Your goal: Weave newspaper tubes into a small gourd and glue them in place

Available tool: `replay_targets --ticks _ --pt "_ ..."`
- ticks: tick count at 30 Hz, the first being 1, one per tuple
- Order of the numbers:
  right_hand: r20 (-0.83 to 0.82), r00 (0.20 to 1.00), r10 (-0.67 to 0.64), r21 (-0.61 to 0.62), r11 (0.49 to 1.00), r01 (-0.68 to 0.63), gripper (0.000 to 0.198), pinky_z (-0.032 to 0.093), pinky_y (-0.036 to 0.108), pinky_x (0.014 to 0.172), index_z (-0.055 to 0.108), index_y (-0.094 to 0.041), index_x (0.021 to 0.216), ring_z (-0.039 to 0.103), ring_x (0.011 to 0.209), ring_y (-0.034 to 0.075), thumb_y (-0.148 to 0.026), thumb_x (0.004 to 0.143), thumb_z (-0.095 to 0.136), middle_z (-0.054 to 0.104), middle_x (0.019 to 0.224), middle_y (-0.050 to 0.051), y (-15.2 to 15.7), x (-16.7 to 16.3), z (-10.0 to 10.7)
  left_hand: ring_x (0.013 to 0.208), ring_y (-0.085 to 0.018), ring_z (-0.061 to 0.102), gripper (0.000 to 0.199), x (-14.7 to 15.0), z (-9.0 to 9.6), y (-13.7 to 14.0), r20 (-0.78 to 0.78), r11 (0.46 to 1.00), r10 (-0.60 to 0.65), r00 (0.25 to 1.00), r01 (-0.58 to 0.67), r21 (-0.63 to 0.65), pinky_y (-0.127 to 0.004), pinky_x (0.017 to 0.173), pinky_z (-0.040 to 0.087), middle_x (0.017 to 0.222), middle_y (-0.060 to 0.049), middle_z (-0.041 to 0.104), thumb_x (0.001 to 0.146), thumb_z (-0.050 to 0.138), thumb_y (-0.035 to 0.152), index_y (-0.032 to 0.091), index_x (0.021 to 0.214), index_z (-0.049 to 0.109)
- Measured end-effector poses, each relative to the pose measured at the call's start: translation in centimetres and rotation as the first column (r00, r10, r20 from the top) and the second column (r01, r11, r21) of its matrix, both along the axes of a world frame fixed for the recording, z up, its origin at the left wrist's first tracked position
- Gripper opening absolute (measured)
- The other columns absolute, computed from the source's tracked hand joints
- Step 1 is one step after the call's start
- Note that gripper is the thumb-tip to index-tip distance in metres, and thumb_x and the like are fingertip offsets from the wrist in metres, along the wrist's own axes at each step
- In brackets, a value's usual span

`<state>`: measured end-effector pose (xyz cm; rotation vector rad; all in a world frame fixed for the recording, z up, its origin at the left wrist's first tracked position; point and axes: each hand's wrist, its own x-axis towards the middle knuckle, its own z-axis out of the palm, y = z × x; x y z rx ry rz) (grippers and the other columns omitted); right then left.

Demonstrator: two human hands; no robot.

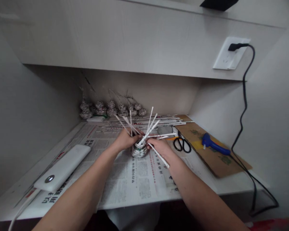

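Observation:
A small round basket [139, 151] woven from rolled newspaper strips sits on the newspaper in front of me, with several pale paper sticks [149, 128] fanning up and out of its top. My left hand [126, 140] is closed around its left side, thumb at the rim. My right hand [159, 146] pinches at the right side of the rim, where paper sticks cross it; one stick slants down over the right wrist. Fingers behind the weave are partly hidden.
Newspaper [125, 189] covers the desk. Loose paper sticks [144, 123] lie behind the hands, with woven gourd shapes [112, 109] along the back. Black-handled scissors [182, 145], a blue glue gun [214, 146] on cardboard [219, 166] and its cable are right; a white power bank [65, 168] lies left.

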<state>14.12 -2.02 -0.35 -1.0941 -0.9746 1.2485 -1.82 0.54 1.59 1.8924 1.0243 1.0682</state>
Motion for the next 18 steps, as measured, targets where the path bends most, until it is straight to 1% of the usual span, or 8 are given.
replay_targets --ticks 3,7,11,13,15,16,17,18 --pt "0.025 0.999 0.048 -0.043 0.998 -0.046 0.01 0.041 0.018 0.038 0.069 -0.014 0.065 0.053 0.044 0.01 -0.017 0.055 0.068 0.063 0.051 -0.001 -0.3 0.0 0.3 0.076 -0.021 0.067 0.017 0.1 -0.3 0.1 -0.033 0.997 0.07 0.997 -0.069 0.028 -0.03 0.072 0.05 0.08 -0.006 0.074 0.072 0.061 0.026 0.018 0.079 0.074" --pt "0.132 0.991 -0.025 -0.031 0.999 0.029 0.012 0.043 0.017 0.038 0.069 -0.013 0.068 0.054 0.045 0.01 -0.021 0.06 0.067 0.062 0.052 -0.001 -0.6 -0.2 0.2 0.068 -0.02 0.064 0.014 0.6 -0.9 0.2 -0.15 0.962 0.266 0.952 -0.253 0.103 -0.028 0.064 0.045 0.07 -0.004 0.071 0.075 0.06 0.029 0.019 0.074 0.071" --pt "0.187 0.98 -0.069 0.042 0.997 0.063 0.01 0.043 0.017 0.037 0.065 -0.015 0.07 0.056 0.045 0.01 -0.02 0.061 0.065 0.061 0.051 -0.003 -0.5 -0.4 -0.5 0.061 -0.018 0.059 0.015 0.7 -0.9 0.1 -0.183 0.954 0.295 0.938 -0.279 0.111 -0.027 0.06 0.042 0.061 -0.002 0.065 0.075 0.061 0.031 0.019 0.068 0.068" --pt "0.188 0.978 -0.087 0.054 0.995 0.078 0.012 0.042 0.017 0.035 0.063 -0.016 0.072 0.057 0.044 0.011 -0.021 0.061 0.065 0.061 0.05 -0.004 -0.3 -0.4 -0.8 0.062 -0.018 0.059 0.017 0.2 -0.5 0.0 -0.11 0.976 0.217 0.97 -0.216 0.027 -0.027 0.058 0.043 0.064 -0.003 0.066 0.074 0.064 0.034 0.018 0.071 0.069" --pt "0.203 0.976 -0.083 0.048 0.996 0.075 0.015 0.042 0.017 0.035 0.061 -0.016 0.074 0.057 0.044 0.012 -0.022 0.062 0.066 0.061 0.05 -0.003 -0.3 -0.2 -0.7 0.066 -0.018 0.061 0.025 -0.6 0.1 0.0 -0.007 0.993 0.034 0.999 -0.034 -0.117 -0.026 0.057 0.045 0.074 -0.005 0.069 0.072 0.068 0.038 0.016 0.084 0.071" --pt "0.215 0.974 -0.076 0.04 0.997 0.069 0.015 0.043 0.018 0.036 0.061 -0.016 0.075 0.058 0.044 0.012 -0.022 0.062 0.066 0.061 0.05 -0.003 -0.3 -0.1 -0.6 0.068 -0.019 0.062 0.033 -1.2 0.4 -0.1 0.034 0.972 -0.091 0.995 0.097 -0.212 -0.026 0.055 0.046 0.081 -0.007 0.071 0.071 0.07 0.039 0.015 0.094 0.071" --pt "0.228 0.971 -0.07 0.027 0.997 0.066 0.016 0.044 0.018 0.037 0.061 -0.015 0.076 0.057 0.044 0.012 -0.022 0.063 0.066 0.062 0.05 -0.003 -0.3 0.0 -0.4 0.073 -0.019 0.063 0.042 -1.8 0.8 -0.1 0.073 0.926 -0.221 0.972 0.233 -0.298 -0.026 0.058 0.048 0.09 -0.008 0.071 0.068 0.073 0.037 0.015 0.104 0.069" --pt "0.237 0.969 -0.064 0.015 0.998 0.062 0.016 0.045 0.018 0.038 0.061 -0.015 0.077 0.057 0.043 0.011 -0.021 0.063 0.066 0.062 0.05 -0.003 -0.3 0.1 -0.3 0.078 -0.02 0.064 0.05 -2.4 1.1 -0.1 0.119 0.879 -0.3 0.946 0.323 -0.351 -0.027 0.064 0.051 0.095 -0.008 0.071 0.065 0.077 0.033 0.015 0.111 0.067"
